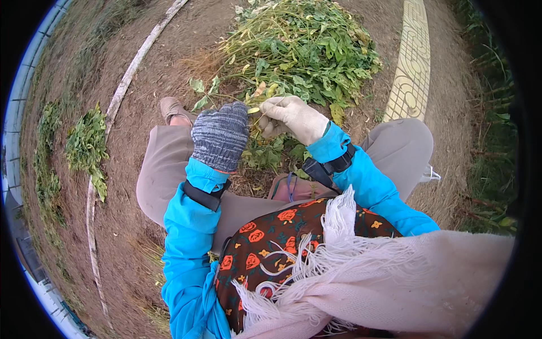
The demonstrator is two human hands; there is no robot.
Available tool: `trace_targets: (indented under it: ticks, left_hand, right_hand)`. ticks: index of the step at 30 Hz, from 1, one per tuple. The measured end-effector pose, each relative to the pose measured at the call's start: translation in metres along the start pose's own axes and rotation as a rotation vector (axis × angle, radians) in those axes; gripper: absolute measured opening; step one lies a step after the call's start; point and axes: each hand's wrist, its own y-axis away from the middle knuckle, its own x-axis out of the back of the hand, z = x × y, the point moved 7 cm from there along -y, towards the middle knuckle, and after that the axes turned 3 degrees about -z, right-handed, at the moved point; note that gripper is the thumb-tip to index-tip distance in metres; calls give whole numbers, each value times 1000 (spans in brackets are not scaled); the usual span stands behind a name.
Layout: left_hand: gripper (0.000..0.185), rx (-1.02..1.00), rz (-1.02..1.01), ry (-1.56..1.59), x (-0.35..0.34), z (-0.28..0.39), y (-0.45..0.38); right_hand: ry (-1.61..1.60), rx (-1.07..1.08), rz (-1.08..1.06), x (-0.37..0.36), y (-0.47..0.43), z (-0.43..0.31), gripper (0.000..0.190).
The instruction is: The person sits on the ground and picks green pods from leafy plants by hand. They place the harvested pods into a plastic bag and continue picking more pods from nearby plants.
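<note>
My left hand [220, 137], in a grey knitted glove, is closed around a leafy bean plant stem. Green leaves [204, 93] stick out above its knuckles, and a small yellow-green pod [253, 110] shows at its right side. Close beside it, my right hand [292, 118] wears a cream glove; its thumb and fingers pinch part of the same plant, though the exact part is partly hidden. Yellowing pods [271, 91] lie just beyond the fingertips. A large heap of cut bean plants [313, 51] rests on the soil in front of me.
More leaves [264, 154] lie between my legs. A whitish strip [131, 68] crosses the ground at left, with a smaller plant bunch [87, 140] on it. At right runs a yellow patterned strip [410, 63], with green plants [491, 127] beyond. A fringed scarf [360, 275] hangs over my lap.
</note>
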Motion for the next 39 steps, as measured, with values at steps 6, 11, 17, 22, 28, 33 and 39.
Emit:
trace_targets:
  ticks: [6, 11, 17, 22, 28, 33, 39]
  left_hand:
    - [19, 108, -94, 53, -7, -1, -2]
    - [22, 259, -71, 243, -7, -14, 4]
    - [31, 558, 261, 632, -2, -105, 26]
    - [26, 629, 137, 1157, 2, -69, 6]
    - [23, 699, 184, 1350, -2, -66, 12]
    - [22, 725, 204, 1396, -12, -72, 15]
    - [22, 730, 131, 1361, -16, -64, 10]
  right_hand:
    - [1137, 653, 402, -4, 14, -29, 13]
    - [901, 534, 540, 45, 14, -32, 18]
    - [9, 422, 379, 82, 51, -82, 31]
    - [-75, 334, 192, 37, 39, -63, 31]
    - [86, 339, 203, 32, 40, -70, 32]
    - [382, 320, 277, 25, 43, -72, 27]
    - [709, 553, 375, 0, 47, -67, 12]
